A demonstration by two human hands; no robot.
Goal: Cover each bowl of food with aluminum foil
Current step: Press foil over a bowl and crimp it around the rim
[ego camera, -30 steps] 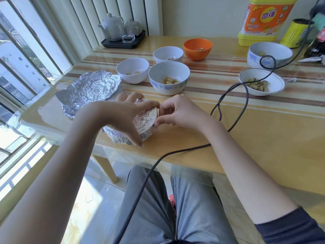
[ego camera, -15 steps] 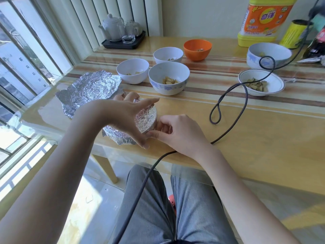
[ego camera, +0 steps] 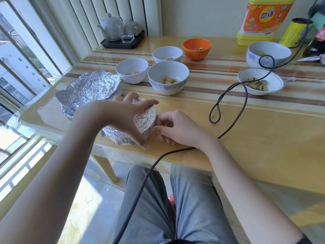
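A small bowl wrapped in aluminum foil (ego camera: 147,118) stands near the table's front edge. My left hand (ego camera: 123,117) lies over it, thumb and fingers curled round its rim. At the bowl's right side my right hand (ego camera: 174,128) pinches the foil against the wall. A crumpled loose foil sheet (ego camera: 89,88) lies to the left behind the bowl, and more foil sticks out under my left hand. Uncovered bowls with food stand behind: a white bowl (ego camera: 131,77), a blue-patterned bowl (ego camera: 167,88), another white bowl (ego camera: 167,57) and an orange bowl (ego camera: 196,53).
At the right stand a large patterned bowl (ego camera: 253,59) and a shallow dish (ego camera: 276,85) of food. A dark cable (ego camera: 244,95) loops across the table and down over my lap. A tea set on a black tray (ego camera: 121,44), a yellow bottle (ego camera: 262,20) and a yellow can (ego camera: 293,34) line the back.
My right hand has slid from the bowl's far right rim down to its near right side. My left hand has stayed on top of the wrapped bowl.
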